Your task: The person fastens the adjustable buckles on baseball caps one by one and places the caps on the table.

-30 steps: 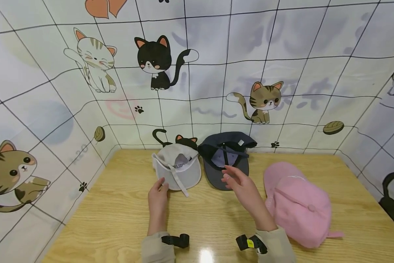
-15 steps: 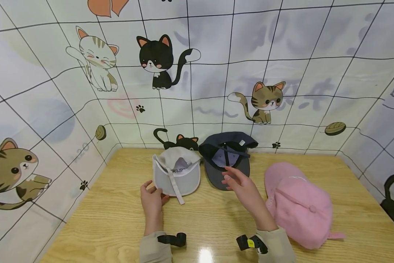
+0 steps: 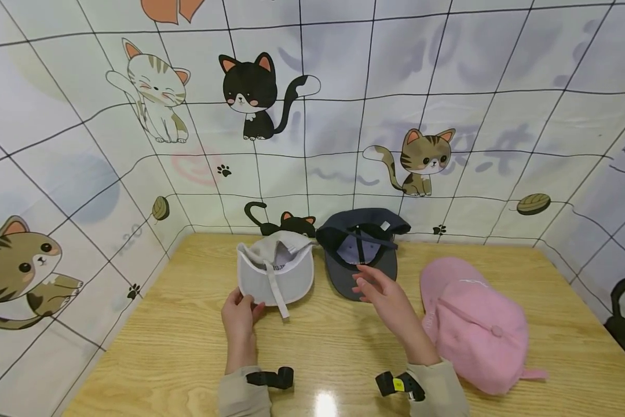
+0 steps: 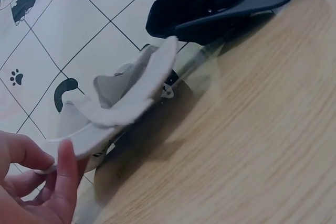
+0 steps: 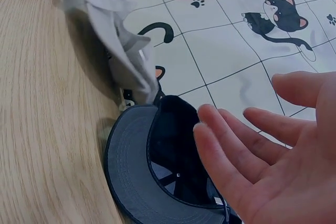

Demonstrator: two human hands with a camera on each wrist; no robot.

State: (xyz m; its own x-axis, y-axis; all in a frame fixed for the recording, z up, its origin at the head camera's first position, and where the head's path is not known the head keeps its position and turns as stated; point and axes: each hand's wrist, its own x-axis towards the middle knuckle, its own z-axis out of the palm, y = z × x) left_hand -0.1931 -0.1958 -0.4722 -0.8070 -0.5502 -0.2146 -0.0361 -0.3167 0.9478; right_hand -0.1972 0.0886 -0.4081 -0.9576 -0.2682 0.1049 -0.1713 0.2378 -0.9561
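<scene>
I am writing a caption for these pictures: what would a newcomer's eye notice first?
Probably the curved pink fabric cap on the right of the pale wooden table. Then the left hand, pinching the brim of a whitish fabric cap beside a dark navy fabric cap. Behind them, cartoon cats decorate the black-gridded white wall.

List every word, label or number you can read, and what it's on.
No text reads clearly.
White cap: dark lettering, too small.
Pink cap: white lettering, too small.
Dark cap: white tag, nothing legible.
Yellow label on right wrist strap: too small.
Wall: pale markings, too faint.
</scene>
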